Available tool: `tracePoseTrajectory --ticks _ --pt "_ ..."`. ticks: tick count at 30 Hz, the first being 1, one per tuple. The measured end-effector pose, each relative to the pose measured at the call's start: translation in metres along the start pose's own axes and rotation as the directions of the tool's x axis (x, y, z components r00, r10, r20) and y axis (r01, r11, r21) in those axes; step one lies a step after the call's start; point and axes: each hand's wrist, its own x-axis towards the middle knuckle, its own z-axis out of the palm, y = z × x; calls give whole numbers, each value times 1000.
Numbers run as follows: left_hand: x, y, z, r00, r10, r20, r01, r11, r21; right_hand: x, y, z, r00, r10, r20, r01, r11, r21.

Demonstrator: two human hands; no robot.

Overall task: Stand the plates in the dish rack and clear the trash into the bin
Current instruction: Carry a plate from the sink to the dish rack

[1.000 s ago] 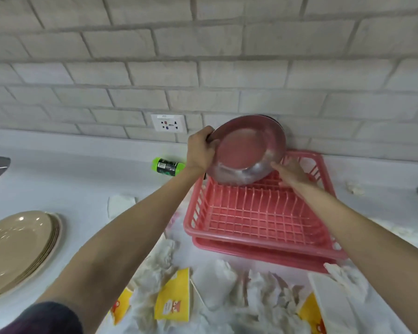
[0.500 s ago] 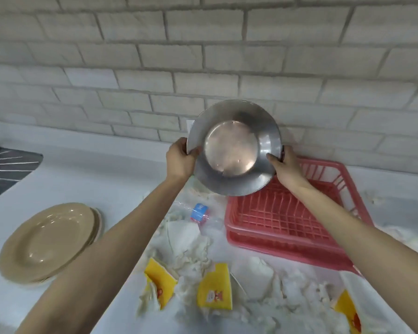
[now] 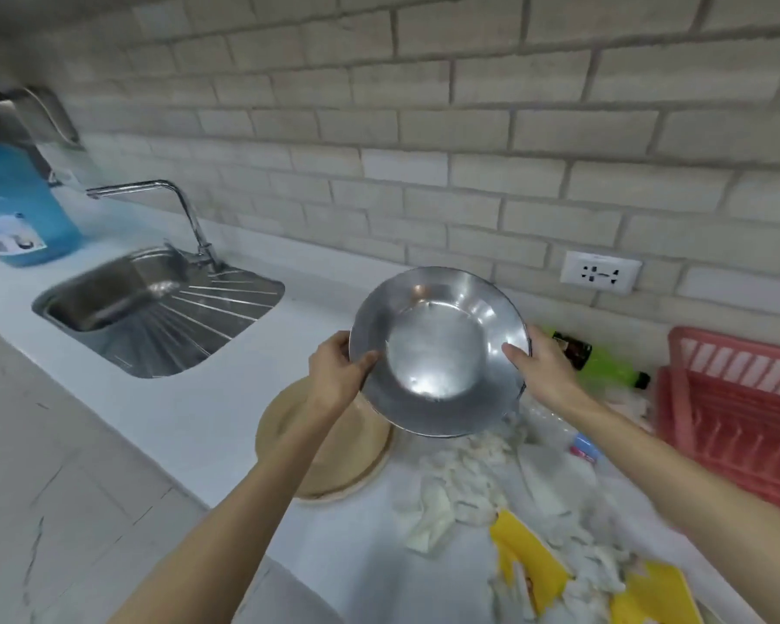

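While left hand (image 3: 336, 376) and right hand (image 3: 542, 371) grip opposite rims, thumbs inside, steel plate (image 3: 437, 353) hangs tilted above counter (image 3: 226, 407) mid-front, near beige plates (image 3: 329, 461), well left of dish rack (image 3: 735, 398) at right edge. Likely light, stiff, slick; two-sided rim hold suits.

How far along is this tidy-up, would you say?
Barely begun, it seems. Done: nothing visible; the part of the pink plastic dish rack in view holds no plate. In hand: the left hand and right hand hold a round steel plate by its rim. Left: the stacked tan plates, crumpled white tissues and yellow packets lie on the white counter. No bin is in view.
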Motion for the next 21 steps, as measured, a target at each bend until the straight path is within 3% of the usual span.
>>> tracePoseTrajectory --ticks 8,16,21 --pt "2 -97 -74 997 -79 10 77 991 108 -1 -21 117 969 95 229 -68 990 -123" --pt "11 -160 -95 981 -161 104 136 966 218 -2 -16 168 915 183 360 -47 933 -356" --pt "19 -181 -101 974 -163 155 71 875 479 -3 -16 182 897 219 384 -22 890 -455"
